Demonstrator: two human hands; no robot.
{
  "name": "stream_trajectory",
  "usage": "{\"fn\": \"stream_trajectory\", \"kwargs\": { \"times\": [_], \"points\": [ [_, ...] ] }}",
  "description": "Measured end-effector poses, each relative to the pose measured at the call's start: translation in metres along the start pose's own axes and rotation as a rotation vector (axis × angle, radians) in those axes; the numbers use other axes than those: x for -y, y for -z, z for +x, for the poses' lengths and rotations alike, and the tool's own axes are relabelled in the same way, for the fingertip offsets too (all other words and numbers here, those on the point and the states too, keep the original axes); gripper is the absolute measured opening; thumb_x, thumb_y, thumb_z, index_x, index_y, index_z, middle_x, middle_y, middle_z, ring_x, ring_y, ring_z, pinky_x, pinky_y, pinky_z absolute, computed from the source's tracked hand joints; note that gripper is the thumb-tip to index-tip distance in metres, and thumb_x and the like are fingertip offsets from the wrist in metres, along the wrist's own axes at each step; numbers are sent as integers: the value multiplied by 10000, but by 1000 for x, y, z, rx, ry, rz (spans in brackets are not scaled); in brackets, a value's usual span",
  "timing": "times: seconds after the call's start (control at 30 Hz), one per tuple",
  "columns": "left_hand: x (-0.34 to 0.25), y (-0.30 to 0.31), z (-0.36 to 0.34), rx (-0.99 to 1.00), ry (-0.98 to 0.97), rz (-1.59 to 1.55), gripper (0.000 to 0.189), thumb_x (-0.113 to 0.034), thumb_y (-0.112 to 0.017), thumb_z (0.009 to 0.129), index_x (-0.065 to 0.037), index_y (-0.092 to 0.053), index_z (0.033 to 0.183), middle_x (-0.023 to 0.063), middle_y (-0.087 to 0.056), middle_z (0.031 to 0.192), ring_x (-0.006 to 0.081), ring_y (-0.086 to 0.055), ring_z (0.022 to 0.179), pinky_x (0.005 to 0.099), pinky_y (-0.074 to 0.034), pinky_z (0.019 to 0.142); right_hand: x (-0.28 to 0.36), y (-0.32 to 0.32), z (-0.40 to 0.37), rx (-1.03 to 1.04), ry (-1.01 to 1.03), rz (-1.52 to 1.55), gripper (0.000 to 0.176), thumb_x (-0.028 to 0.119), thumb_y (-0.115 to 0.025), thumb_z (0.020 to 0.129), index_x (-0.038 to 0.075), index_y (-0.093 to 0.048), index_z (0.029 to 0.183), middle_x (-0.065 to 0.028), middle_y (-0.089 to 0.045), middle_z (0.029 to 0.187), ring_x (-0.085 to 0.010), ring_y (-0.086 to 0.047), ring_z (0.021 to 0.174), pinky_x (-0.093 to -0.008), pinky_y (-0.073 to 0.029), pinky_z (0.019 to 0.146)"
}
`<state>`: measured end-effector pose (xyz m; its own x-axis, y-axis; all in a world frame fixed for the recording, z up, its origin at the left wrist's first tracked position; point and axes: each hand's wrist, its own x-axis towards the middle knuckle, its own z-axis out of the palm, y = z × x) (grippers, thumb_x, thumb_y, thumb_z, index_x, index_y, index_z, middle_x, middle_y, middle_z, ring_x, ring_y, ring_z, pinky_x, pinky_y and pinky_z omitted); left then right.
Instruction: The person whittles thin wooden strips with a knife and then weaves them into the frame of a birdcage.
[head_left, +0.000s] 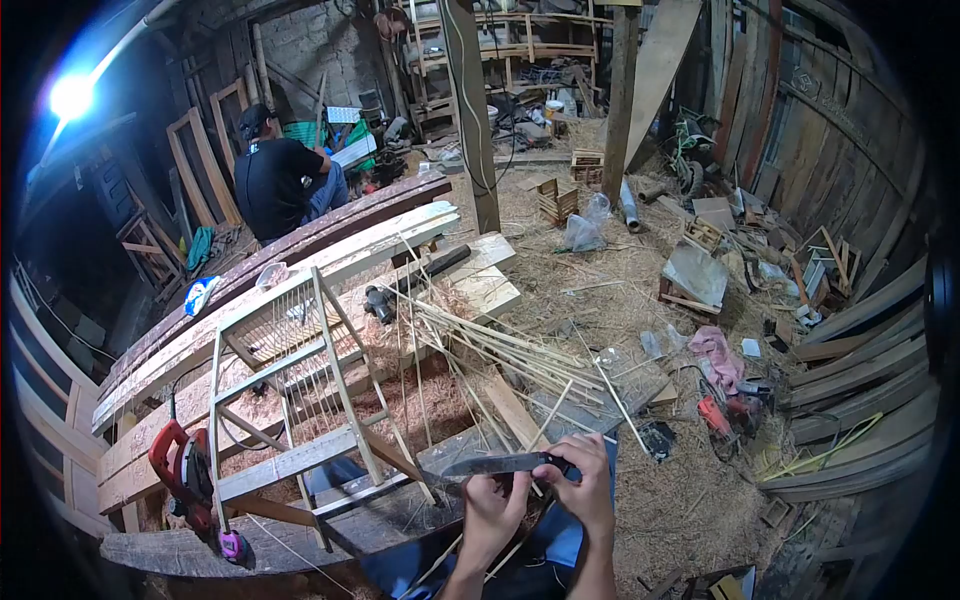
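Observation:
My right hand [585,480] is closed round the dark handle of a knife [492,465], whose blade points left. Just under the blade, my left hand [492,510] is closed on a thin wooden strip [447,566] that slants down toward my lap. Left of my hands, a wooden frame with thin rods [340,380] stands on the bench. Beyond my hands lies a loose bundle of thin strips [500,350].
A red power saw [182,470] and a purple tape measure [232,545] are at the left. A hammer-like tool [380,303] lies on the planks [160,375]. Another person [280,180] sits behind them. A red power tool [716,415] rests on the shavings-covered floor.

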<state>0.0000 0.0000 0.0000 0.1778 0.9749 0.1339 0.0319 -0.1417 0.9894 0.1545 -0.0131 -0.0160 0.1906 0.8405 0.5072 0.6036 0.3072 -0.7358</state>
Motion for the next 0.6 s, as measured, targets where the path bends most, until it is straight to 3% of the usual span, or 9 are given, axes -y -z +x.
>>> {"fn": "stream_trajectory", "kwargs": {
  "times": [0.07, 0.3, 0.37, 0.43, 0.6],
  "points": [
    [-3, 0, 1, 30, -28, 0, 90, -14, -660, 949, 58, -647, 1003, 40, -678, 839, 80, -623, 769, 259, -509, 664, -2, 1, -1, -32, 32, 25, 360, 448, -811, 770, 101, -721, 799, -4, -697, 805, -219, -619, 757, -388, -373, 808],
    [-5, -1, 2, 104, 50, -50, 68, -5, -624, 983, 60, -631, 1002, 26, -657, 863, 69, -585, 761, 245, -483, 684, -15, 11, -5, -141, 68, -75, 364, 451, -824, 752, 104, -725, 800, 16, -672, 778, -206, -603, 749, -377, -369, 838],
    [-8, -4, 4, 59, -32, -130, 74, -29, -622, 1000, 43, -612, 981, 12, -636, 838, 55, -560, 733, 236, -465, 660, -18, 15, -6, -199, 67, -170, 371, 455, -832, 740, 106, -730, 817, 8, -668, 783, -205, -607, 767, -376, -368, 860],
    [-13, 9, 9, 47, 139, -152, 77, -33, -612, 1008, 14, -589, 953, -4, -618, 837, 35, -537, 743, 227, -431, 638, -31, 25, -11, -267, 23, -263, 400, 454, -837, 722, 90, -727, 845, -16, -650, 781, -224, -590, 801, -395, -365, 897],
    [-2, 16, 15, -39, 106, -158, 125, -130, -591, 1039, -47, -528, 971, -32, -568, 789, 9, -460, 662, 183, -334, 544, -20, 29, -9, -265, -4, -345, 418, 472, -833, 712, 91, -737, 853, -9, -630, 779, -236, -561, 809, -399, -353, 900]
  ]
}}
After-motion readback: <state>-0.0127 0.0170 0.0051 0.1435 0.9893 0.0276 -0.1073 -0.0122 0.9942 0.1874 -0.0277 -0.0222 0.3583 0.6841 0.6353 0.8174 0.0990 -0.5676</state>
